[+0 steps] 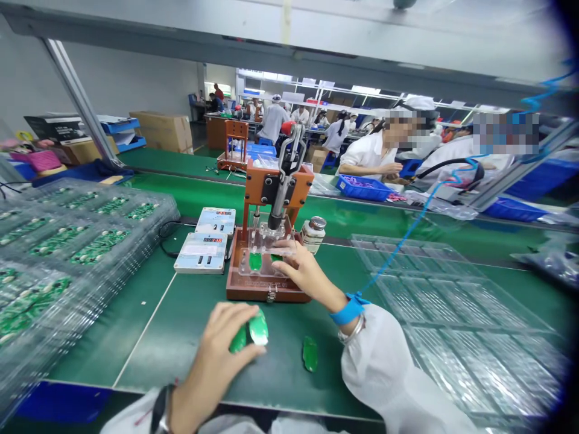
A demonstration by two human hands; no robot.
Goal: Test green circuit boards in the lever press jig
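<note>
1. Our green desk (181,325) carries stacked trays of boards (67,241) at left and clear empty trays (452,313) at right
2. An orange press (271,241) stands between them
3. Our right hand (301,268) rests on its base, fingers loosely curled beside a green board (256,261)
4. Our left hand (221,349) grips two green boards (253,331); another board (310,354) lies just beside it on the desk

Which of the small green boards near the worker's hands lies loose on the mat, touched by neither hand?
The single green board lying flat between the two arms. The left hand holds two others, and the right hand reaches into the fixture.
</note>
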